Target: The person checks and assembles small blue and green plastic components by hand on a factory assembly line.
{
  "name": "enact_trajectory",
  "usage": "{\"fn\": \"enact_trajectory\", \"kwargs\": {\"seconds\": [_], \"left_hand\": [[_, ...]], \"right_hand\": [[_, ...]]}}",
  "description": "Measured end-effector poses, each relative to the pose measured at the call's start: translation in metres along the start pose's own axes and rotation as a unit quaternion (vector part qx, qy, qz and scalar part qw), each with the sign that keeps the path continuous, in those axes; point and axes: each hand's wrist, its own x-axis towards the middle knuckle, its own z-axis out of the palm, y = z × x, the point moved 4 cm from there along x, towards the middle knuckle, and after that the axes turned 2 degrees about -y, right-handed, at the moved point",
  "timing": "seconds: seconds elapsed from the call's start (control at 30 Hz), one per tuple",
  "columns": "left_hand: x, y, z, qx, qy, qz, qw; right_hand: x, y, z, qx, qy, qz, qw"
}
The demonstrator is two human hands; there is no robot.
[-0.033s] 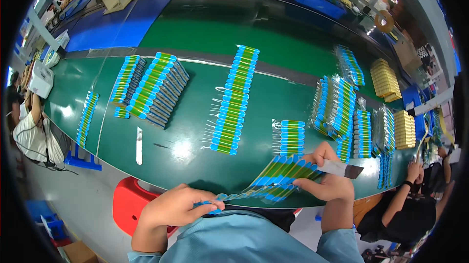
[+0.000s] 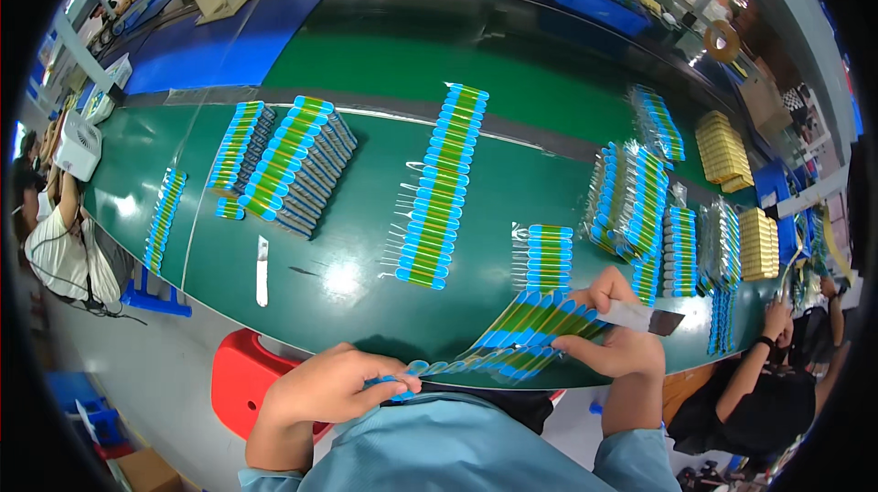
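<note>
At the table's near edge, a strip of blue-and-green tool handles [image 2: 521, 320] stretches between my hands, with clear plastic film about its lower part. My left hand [image 2: 334, 387] pinches the strip's narrow left end between thumb and fingers. My right hand [image 2: 622, 336] is closed on its right end, thumb on the near side. A flat white-wrapped blade [image 2: 631, 315] with a dark tip also sticks out of my right hand. Just beyond lies a short row of the same handles [image 2: 550, 257] with thin metal tips. A longer row [image 2: 433, 208] with hooked and looped tips lies mid-table.
Stacked handle packs [image 2: 291, 163] stand at left, near a thin single row [image 2: 165, 220] and a white flat strip [image 2: 262, 271]. Film-wrapped packs [image 2: 631, 199] and yellow stacks [image 2: 722, 149] crowd the right. A red stool [image 2: 240, 391] is below; co-workers sit at both sides.
</note>
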Motion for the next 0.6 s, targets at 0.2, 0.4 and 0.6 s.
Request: {"fn": "enact_trajectory", "kwargs": {"seconds": [0.2,0.4,0.6], "left_hand": [[-0.004,0.008,0.004,0.17,0.041,-0.093,0.98],[-0.01,0.029,0.005,0.381,0.185,-0.084,0.902],[-0.016,0.04,-0.008,0.498,0.397,0.048,0.77]], "right_hand": [[-0.009,-0.003,0.007,0.071,0.01,0.058,0.996],[-0.039,0.003,0.028,0.289,0.104,0.12,0.944],[-0.046,0.005,0.06,0.371,0.123,0.099,0.915]]}}
